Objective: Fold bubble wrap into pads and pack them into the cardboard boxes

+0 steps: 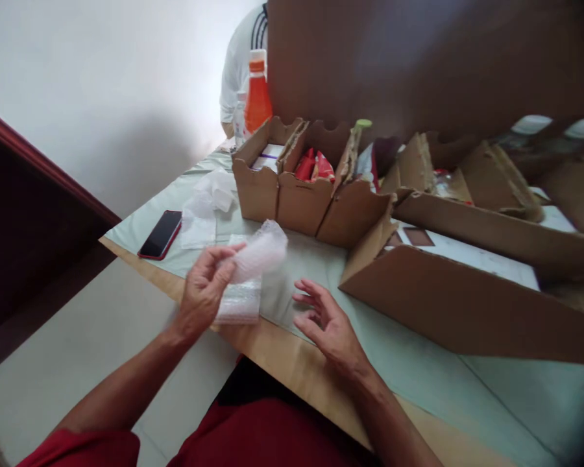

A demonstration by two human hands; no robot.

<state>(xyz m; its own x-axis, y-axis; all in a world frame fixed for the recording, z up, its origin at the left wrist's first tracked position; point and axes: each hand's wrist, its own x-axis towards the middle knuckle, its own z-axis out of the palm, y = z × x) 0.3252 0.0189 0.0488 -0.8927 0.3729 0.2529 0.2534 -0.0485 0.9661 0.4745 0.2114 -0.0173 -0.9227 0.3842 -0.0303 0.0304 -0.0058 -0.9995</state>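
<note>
Just off centre, a loosely rolled piece of clear, faintly pink bubble wrap [265, 251] is pinched between thumb and fingers of the left hand [205, 285], above the pale-green-covered, wood-edged desk [267, 349]; whether anything is wrapped inside cannot be told. Between four and five o'clock from it, the right hand [333, 331] is held open, nothing gripped, fingers softly bent. Light pressure is judged best, lest bubbles be crushed; the loose far end would be well steadied by the right hand. At seven o'clock: flat, rectangular, glossy sheet of clear bubble wrap [237, 306], dimpled. At ten: crumpled, translucent white wrapping [199, 217]. At nine: black-screened phone in a red case [160, 235], smooth, hard. Half past one: brown corrugated cardboard bins [302, 206], open-topped, ragged-edged.
</note>
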